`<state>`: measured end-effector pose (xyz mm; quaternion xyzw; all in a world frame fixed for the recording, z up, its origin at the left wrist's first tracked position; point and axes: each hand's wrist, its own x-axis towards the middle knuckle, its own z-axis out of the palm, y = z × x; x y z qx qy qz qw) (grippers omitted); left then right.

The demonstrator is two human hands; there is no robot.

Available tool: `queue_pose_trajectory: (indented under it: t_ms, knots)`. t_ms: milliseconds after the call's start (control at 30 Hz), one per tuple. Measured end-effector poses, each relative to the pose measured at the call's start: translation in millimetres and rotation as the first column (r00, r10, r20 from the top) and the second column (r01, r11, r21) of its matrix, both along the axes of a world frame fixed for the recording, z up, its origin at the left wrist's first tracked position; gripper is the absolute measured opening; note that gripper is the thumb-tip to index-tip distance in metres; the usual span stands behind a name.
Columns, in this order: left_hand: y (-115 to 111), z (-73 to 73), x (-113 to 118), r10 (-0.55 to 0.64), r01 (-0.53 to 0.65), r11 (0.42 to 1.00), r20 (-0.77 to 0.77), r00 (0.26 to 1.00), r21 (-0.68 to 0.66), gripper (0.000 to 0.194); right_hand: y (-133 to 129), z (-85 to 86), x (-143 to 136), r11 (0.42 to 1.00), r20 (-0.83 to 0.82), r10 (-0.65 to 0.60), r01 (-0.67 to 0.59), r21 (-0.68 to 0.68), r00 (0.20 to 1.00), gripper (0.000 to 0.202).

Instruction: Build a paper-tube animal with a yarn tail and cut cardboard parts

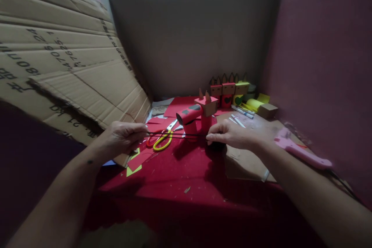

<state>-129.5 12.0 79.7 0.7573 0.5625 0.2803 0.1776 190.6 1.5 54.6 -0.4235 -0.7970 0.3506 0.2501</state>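
Observation:
A thin black cord [188, 135] is stretched level between my two hands, its strands running side by side. My left hand [128, 136] pinches one end at the left. At the right my right hand [222, 133] has its fingers closed on the other end, with something dark beneath it. Just behind the cord stands a red paper animal [190, 115] with a cardboard head and pointed ears. Scissors [163, 139] with red and yellow handles lie open beside my left hand.
Red paper sheets [181, 106] and scraps lie behind and left. Similar box-headed figures [228, 89] stand at the back. Markers [242, 112], a cardboard sheet [247, 162] and a pink glue gun [302, 149] are at right. A large cardboard panel [72, 54] leans at left.

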Motion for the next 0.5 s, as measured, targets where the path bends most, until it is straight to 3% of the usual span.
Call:
queue_pose_trajectory:
  t_ms: [100,367,500]
  knots:
    - [-1.1,3.3,-2.6,-0.061,0.058,0.993,-0.025,0.998,-0.107,0.021,-0.2,3.1,2.5,0.999,-0.022,-0.001,0.0,-0.038,1.0,0.028]
    - [6.9,-4.6,-11.1,-0.073,0.063,0.99,-0.08,0.994,-0.125,0.021,-2.3,1.8,2.2,1.0,-0.046,-0.005,0.004,-0.016,0.999,0.028]
    - [6.3,-7.8,-10.2,-0.181,0.172,0.983,-0.179,0.967,-0.068,0.022,-5.3,4.4,0.0,0.996,-0.066,-0.053,0.057,0.061,0.996,0.027]
